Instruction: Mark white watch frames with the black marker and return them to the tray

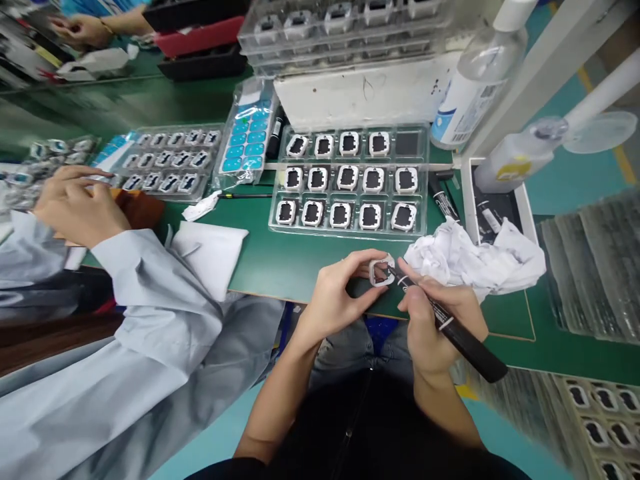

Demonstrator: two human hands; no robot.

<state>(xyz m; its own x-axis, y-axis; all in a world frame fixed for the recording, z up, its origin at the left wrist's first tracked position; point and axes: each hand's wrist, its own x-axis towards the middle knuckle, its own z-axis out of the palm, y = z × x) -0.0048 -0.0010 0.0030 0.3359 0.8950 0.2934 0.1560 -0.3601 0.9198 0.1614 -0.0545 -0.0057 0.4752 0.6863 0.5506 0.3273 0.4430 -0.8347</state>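
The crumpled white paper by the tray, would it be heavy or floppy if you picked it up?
The crumpled white paper probably feels light and floppy: it lies in loose, thin folds. A push would likely slide or squash it rather than roll it. It rests beside the right hand, which holds a black marker.

Green bench [280, 267]: clear tray [350, 230], crumpled wipe [475, 257], white cloth [213, 253].

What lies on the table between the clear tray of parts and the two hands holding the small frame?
Only bare green table mat separates the tray from the frame, in the head view.

Marker [453, 330] tip hidden inside frame [382, 272].
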